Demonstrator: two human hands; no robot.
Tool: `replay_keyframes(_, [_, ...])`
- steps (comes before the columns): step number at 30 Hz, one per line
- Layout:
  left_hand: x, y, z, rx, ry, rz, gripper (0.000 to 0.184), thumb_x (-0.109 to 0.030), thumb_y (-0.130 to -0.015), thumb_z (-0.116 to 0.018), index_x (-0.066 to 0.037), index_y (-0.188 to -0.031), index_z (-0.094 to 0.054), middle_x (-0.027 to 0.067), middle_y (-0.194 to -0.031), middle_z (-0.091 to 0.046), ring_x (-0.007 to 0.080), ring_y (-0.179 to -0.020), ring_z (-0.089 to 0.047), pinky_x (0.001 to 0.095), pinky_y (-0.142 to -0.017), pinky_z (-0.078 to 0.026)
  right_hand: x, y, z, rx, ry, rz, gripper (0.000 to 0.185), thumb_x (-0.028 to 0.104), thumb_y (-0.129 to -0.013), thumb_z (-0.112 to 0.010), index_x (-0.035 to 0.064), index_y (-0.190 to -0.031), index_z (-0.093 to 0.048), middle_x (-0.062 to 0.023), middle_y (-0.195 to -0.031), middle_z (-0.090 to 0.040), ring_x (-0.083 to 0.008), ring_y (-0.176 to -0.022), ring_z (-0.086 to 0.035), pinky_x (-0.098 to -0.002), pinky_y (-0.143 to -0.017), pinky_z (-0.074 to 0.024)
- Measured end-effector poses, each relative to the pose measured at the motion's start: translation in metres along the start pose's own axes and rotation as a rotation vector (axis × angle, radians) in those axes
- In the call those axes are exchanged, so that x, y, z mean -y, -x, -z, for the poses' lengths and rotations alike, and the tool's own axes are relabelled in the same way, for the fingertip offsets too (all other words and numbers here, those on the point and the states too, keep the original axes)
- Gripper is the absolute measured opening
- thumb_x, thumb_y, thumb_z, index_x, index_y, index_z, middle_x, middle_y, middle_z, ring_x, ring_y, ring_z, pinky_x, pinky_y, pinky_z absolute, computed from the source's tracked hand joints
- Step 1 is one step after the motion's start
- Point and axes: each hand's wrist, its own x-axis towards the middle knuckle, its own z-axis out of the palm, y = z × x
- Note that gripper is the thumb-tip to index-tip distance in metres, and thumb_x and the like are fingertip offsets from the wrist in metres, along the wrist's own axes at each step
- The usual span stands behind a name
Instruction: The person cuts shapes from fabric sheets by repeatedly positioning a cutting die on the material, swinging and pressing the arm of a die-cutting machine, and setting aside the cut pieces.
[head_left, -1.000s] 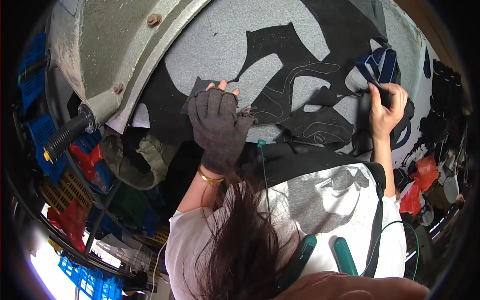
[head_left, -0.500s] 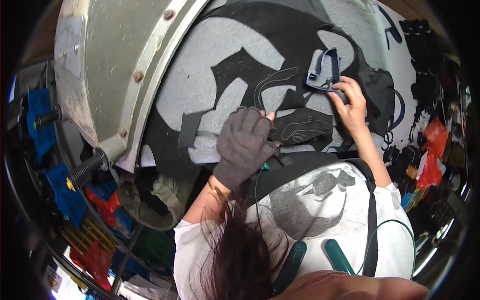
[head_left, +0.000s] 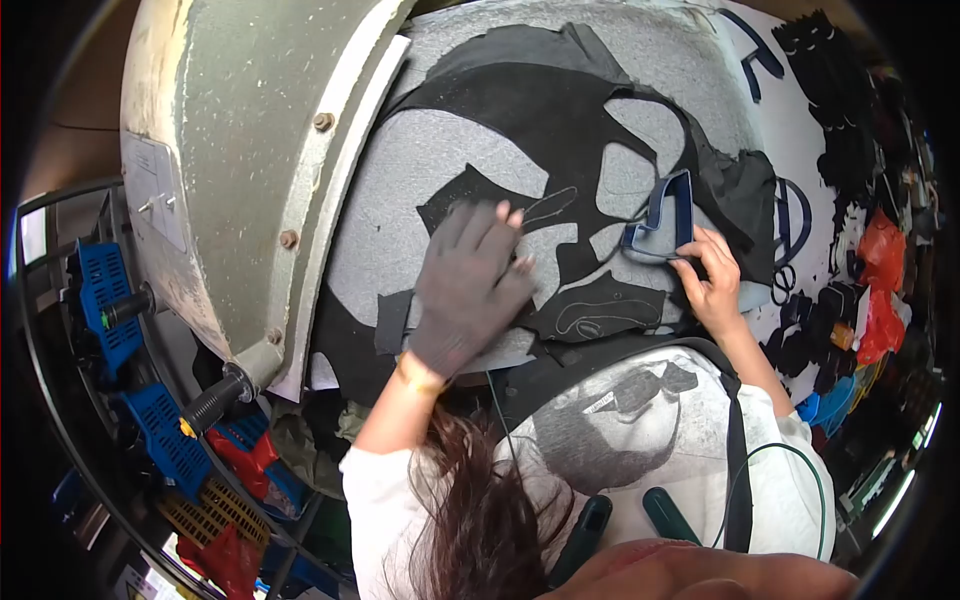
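My left hand (head_left: 468,285) wears a dark grey glove with bare fingertips. Its fingers stretch out over the black sheet material, with nothing visible in them; motion smears it a little. My right hand (head_left: 715,285), ungloved, grips the lower right edge of a dark blue cutting die (head_left: 683,205), an angular outline of upright metal strip. The die stands around a pale gap and beside edges of the black sheet (head_left: 555,125), which has several cut-out openings. A loose black piece (head_left: 605,310) with a curved outline lies close to my body.
A large grey-green machine arm (head_left: 250,110) with bolts and a black handle (head_left: 215,395) rises at left. More blue dies (head_left: 793,225) lie on the white surface at right. Blue crates (head_left: 165,440) stand at lower left, and red bags (head_left: 880,255) at far right.
My right hand has moved the cutting die down and slightly right, turning it. My left hand has shifted left from the loose black piece. The machine arm appears lower and farther right in view.
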Motion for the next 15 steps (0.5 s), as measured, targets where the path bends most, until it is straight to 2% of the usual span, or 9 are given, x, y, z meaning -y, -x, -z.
replay_keyframes(1, [0.003, -0.016, -0.003, -0.086, -0.115, -0.065, 0.040, -0.018, -0.077, -0.063, 0.000, -0.112, -0.059, 0.0161, -0.111, -0.059, 0.0320, -0.107, -0.055, 0.0403, -0.092, -0.044, 0.003, -0.006, -0.003, -0.005, -0.054, 0.013, 0.016, 0.003, -0.073, -0.072, 0.0003, -0.085, -0.062, -0.0237, -0.116, -0.062, -0.0382, -0.103, -0.060, -0.0405, -0.087, -0.0471])
replay_keyframes(4, [0.030, -0.064, -0.027, -0.135, -0.308, -0.167, 0.046, -0.026, -0.079, -0.061, -0.002, -0.119, -0.058, 0.0164, -0.121, -0.057, 0.0316, -0.115, -0.053, 0.0419, -0.096, -0.041, 0.016, -0.057, -0.008, 0.047, -0.102, 0.177, 0.018, 0.003, -0.073, -0.071, -0.0005, -0.086, -0.061, -0.0221, -0.118, -0.062, -0.0363, -0.100, -0.060, -0.0393, -0.086, -0.0477])
replay_keyframes(6, [0.048, -0.086, -0.047, -0.147, -0.600, 0.020, 0.059, -0.033, -0.078, -0.063, -0.003, -0.128, -0.053, 0.0159, -0.132, -0.053, 0.0311, -0.124, -0.048, 0.0456, -0.099, -0.039, 0.004, -0.090, -0.009, 0.118, -0.104, 0.298, 0.020, 0.002, -0.073, -0.070, 0.0000, -0.090, -0.059, -0.0192, -0.119, -0.062, -0.0348, -0.098, -0.059, -0.0397, -0.086, -0.0479])
replay_keyframes(7, [0.062, -0.091, -0.044, -0.155, -0.607, 0.025, 0.059, -0.033, -0.078, -0.063, -0.003, -0.128, -0.053, 0.0159, -0.132, -0.053, 0.0311, -0.124, -0.048, 0.0456, -0.099, -0.039, 0.005, -0.113, -0.012, 0.252, -0.145, 0.288, 0.021, 0.001, -0.074, -0.069, 0.0007, -0.093, -0.058, -0.0170, -0.121, -0.061, -0.0330, -0.101, -0.058, -0.0394, -0.087, -0.0475])
replay_keyframes(9, [0.088, -0.093, -0.031, -0.207, -0.708, 0.210, 0.070, -0.038, -0.075, -0.066, -0.004, -0.133, -0.049, 0.0149, -0.139, -0.049, 0.0311, -0.129, -0.045, 0.0481, -0.099, -0.037, 0.007, -0.156, -0.022, 0.336, -0.168, 0.423, 0.020, 0.000, -0.076, -0.067, 0.0023, -0.094, -0.058, -0.0143, -0.118, -0.062, -0.0306, -0.104, -0.056, -0.0384, -0.090, -0.0465])
replay_keyframes(11, [0.109, -0.086, -0.024, -0.243, -0.666, 0.220, 0.072, -0.039, -0.075, -0.067, -0.004, -0.135, -0.047, 0.0148, -0.139, -0.048, 0.0299, -0.127, -0.047, 0.0459, -0.097, -0.041, 0.014, -0.194, -0.036, 0.484, -0.253, 0.368, 0.019, -0.001, -0.077, -0.065, 0.0034, -0.094, -0.058, -0.0118, -0.114, -0.062, -0.0291, -0.106, -0.055, -0.0382, -0.093, -0.0458])
replay_keyframes(13, [0.108, -0.084, -0.023, -0.253, -0.617, 0.217, 0.073, -0.038, -0.075, -0.067, -0.004, -0.136, -0.046, 0.0151, -0.141, -0.047, 0.0284, -0.125, -0.049, 0.0421, -0.092, -0.045, 0.013, -0.217, -0.044, 0.452, -0.204, 0.479, 0.016, 0.000, -0.081, -0.062, 0.0036, -0.096, -0.058, -0.0103, -0.108, -0.063, -0.0288, -0.105, -0.057, -0.0379, -0.092, -0.0463])
replay_keyframes(14, [0.106, -0.082, -0.016, -0.269, -0.536, 0.269, 0.064, -0.031, -0.076, -0.067, -0.004, -0.132, -0.050, 0.0159, -0.136, -0.051, 0.0282, -0.120, -0.053, 0.0411, -0.090, -0.047, 0.012, -0.222, -0.057, 0.341, -0.226, 0.435, 0.014, 0.002, -0.084, -0.060, 0.0041, -0.098, -0.059, -0.0107, -0.107, -0.063, -0.0290, -0.103, -0.058, -0.0377, -0.091, -0.0467])
replay_keyframes(15, [0.103, -0.076, -0.007, -0.274, -0.536, 0.275, 0.064, -0.031, -0.076, -0.067, -0.004, -0.132, -0.050, 0.0159, -0.136, -0.051, 0.0282, -0.120, -0.053, 0.0411, -0.090, -0.047, 0.012, -0.225, -0.067, 0.231, -0.246, 0.391, 0.012, 0.005, -0.087, -0.059, 0.0046, -0.099, -0.060, -0.0111, -0.105, -0.064, -0.0293, -0.101, -0.058, -0.0374, -0.090, -0.0471])
